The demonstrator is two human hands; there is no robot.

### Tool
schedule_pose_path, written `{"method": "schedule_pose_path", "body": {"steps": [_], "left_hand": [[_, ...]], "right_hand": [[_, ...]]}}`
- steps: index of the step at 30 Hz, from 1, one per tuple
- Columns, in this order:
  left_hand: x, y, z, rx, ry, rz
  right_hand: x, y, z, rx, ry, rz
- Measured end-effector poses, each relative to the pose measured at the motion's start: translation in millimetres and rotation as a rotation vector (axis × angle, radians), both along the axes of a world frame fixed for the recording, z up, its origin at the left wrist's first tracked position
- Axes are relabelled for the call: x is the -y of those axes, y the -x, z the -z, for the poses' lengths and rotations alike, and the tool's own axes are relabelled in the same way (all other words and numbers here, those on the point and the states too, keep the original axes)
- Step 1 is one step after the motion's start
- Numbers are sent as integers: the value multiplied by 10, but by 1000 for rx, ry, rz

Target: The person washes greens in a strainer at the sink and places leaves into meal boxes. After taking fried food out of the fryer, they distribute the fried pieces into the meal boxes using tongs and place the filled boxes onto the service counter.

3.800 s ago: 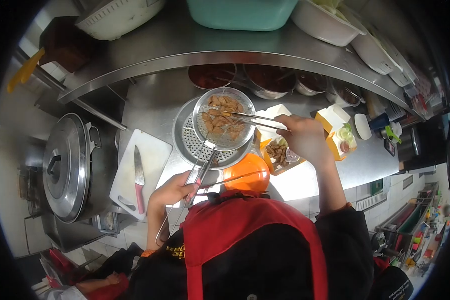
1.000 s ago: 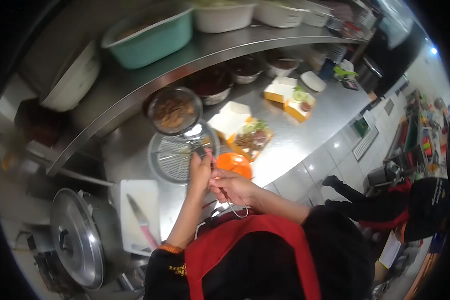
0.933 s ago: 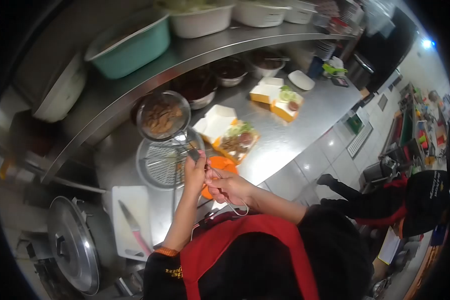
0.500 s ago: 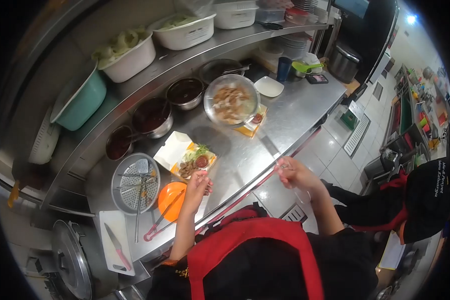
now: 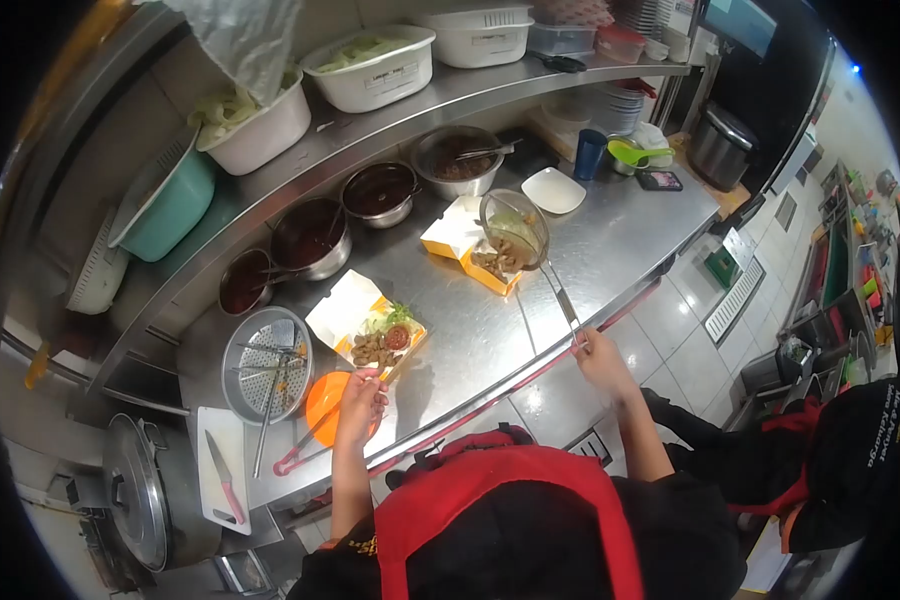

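My right hand (image 5: 600, 360) grips the handle end of a wire strainer (image 5: 515, 230), which is tipped over the farther yellow-and-white box (image 5: 455, 240). Brown pieces lie at the strainer's lower edge and in that box. My left hand (image 5: 362, 402) hovers near the orange bowl (image 5: 328, 397), fingers partly curled; whether it holds anything is unclear. Beside it a nearer open box (image 5: 345, 305) contains brown pieces, greens and a small cup of red sauce. Tongs (image 5: 295, 452) with a red handle rest across the orange bowl.
Left of the bowl are a perforated steel pan (image 5: 238, 385) with utensils and a white board (image 5: 210, 492) with a knife (image 5: 220, 470). Sauce pots (image 5: 320, 262) line the back under a shelf (image 5: 370, 118) of tubs. A white dish (image 5: 553, 192) stands behind the strainer. A person (image 5: 820, 470) is at right.
The strainer has come down from above the farther box and tilted, with its pieces now at the low edge. Earlier both hands were together at its handle; now they are apart.
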State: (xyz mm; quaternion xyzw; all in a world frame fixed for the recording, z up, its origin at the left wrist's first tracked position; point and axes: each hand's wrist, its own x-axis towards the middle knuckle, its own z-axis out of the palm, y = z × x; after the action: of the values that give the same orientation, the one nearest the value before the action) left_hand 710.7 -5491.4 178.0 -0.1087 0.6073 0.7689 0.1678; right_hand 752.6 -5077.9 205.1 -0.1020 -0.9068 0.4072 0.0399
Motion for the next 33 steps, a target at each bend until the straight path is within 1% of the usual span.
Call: {"method": "schedule_pose_path", "body": {"steps": [3, 6, 9, 12, 15, 18, 20, 21, 22, 23, 26, 28, 29, 30, 31, 32, 33], "left_hand": [[18, 18, 14, 12, 14, -18], [-2, 11, -64, 31, 11, -44], [35, 37, -24, 36, 38, -64], [104, 73, 24, 36, 66, -65], [147, 79, 0, 20, 74, -77], [270, 47, -38, -38, 59, -151], [487, 29, -41, -104, 88, -245], [669, 6, -36, -133, 130, -340], [880, -18, -14, -162, 175, -433], [1090, -51, -5, -191, 220, -521], [1841, -225, -45, -162, 417, -788], [2618, -343, 255, -187, 654, -867], [2886, -362, 266, -159, 696, -949], [3162, -376, 357, -162, 798, -925], [3376, -381, 433, -166, 898, -901], [3462, -365, 417, -81, 780, -830], [3507, -323, 393, -3, 662, -756]], "right_hand": [[68, 40, -67, -51, -102, -25], [173, 33, -151, -26, -220, -8], [271, 2, -249, 40, -258, 22], [252, 10, -181, 68, -270, 19], [222, 28, -127, 35, -238, 21], [270, 76, -98, -158, -71, -50], [333, 187, -291, 12, 271, -187], [431, 241, -449, 113, 442, -262], [590, 310, -660, 294, 553, -241], [734, 409, -692, 362, 590, -342], [1201, 674, -698, 552, 645, -638], [1714, 789, -535, 630, 773, -773], [2004, 837, -467, 633, 843, -834], [2300, 885, -394, 637, 912, -890], [2594, 950, -290, 712, 978, -889], [2875, 999, -173, 787, 1043, -886], [3141, 1018, -49, 811, 1003, -886]]}}
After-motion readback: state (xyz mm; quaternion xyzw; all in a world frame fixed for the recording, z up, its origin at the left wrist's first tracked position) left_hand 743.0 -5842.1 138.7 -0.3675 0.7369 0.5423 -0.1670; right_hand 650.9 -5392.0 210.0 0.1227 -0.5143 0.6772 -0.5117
